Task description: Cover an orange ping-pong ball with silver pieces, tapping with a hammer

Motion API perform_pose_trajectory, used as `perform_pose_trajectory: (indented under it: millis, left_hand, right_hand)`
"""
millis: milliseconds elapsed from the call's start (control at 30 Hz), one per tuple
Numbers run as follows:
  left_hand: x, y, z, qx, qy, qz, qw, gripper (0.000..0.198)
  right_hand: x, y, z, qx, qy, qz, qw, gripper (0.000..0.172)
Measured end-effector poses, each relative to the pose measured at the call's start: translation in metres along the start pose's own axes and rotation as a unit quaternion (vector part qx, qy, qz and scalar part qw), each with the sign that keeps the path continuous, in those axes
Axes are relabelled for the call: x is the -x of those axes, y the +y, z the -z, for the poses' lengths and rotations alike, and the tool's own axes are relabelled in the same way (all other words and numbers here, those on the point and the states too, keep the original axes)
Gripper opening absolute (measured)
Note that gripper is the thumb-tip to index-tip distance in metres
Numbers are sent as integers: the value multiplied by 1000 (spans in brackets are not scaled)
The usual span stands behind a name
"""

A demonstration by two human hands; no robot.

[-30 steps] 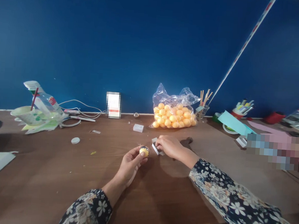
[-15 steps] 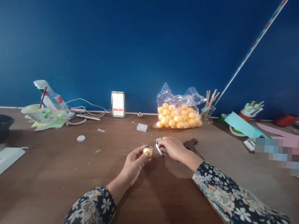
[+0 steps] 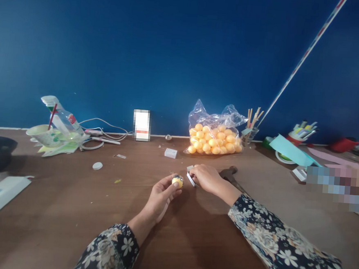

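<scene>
Between the thumb and fingers of my left hand [image 3: 160, 196] is a small yellow ball [image 3: 178, 181] with dark and shiny bits on its top. Just right of it, the fingers of my right hand [image 3: 207, 178] are pressed together at a small open white box [image 3: 191, 179] on the table; what they pinch, if anything, is hidden. Behind them lies a closed small white box [image 3: 171, 153]. A clear plastic bag of yellow balls [image 3: 214, 140] stands near the wall.
A hammer [image 3: 230, 175] lies behind my right forearm. On the left are a white lid [image 3: 97, 166], a power strip [image 3: 1, 198], a bowl [image 3: 42, 135] and a tilted plastic bottle [image 3: 65, 120]. Pens in a cup [image 3: 301, 132] stand at the back right.
My right forearm and sleeve have shifted slightly left, with the fingers still at the open white box. My left hand and the yellow ball have hardly moved.
</scene>
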State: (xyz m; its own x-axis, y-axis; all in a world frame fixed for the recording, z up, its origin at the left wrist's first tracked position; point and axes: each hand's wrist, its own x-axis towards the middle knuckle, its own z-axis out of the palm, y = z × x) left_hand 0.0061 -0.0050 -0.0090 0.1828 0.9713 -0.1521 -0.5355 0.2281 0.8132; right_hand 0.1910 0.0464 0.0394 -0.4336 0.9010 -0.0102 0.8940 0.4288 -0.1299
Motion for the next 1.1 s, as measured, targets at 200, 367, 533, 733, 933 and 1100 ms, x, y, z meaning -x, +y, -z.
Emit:
perform_pose_trajectory:
  millis: [200, 367, 533, 733, 933, 1100]
  left_hand:
    - [2, 2, -2, 0, 5, 6, 1000, 39]
    - [2, 1, -2, 2, 6, 8, 1000, 36]
    - [0, -1, -1, 8, 9, 7, 1000, 37]
    - [2, 1, -1, 5, 11, 11, 1000, 37]
    - [3, 1, -2, 7, 9, 12, 1000, 42]
    - [5, 3, -4, 9, 18, 19, 1000, 44]
  right_hand:
    - [1, 5, -1, -34, 11, -15, 999, 9]
    - [5, 10, -1, -71, 31, -40, 996, 10]
    - [4, 12, -4, -119, 53, -35, 991, 21]
    - [8, 10, 1, -190, 86, -36, 977, 15]
    - [19, -1, 1, -361, 128, -39, 923, 19]
    - [27, -20, -7, -552, 145, -42, 820, 20]
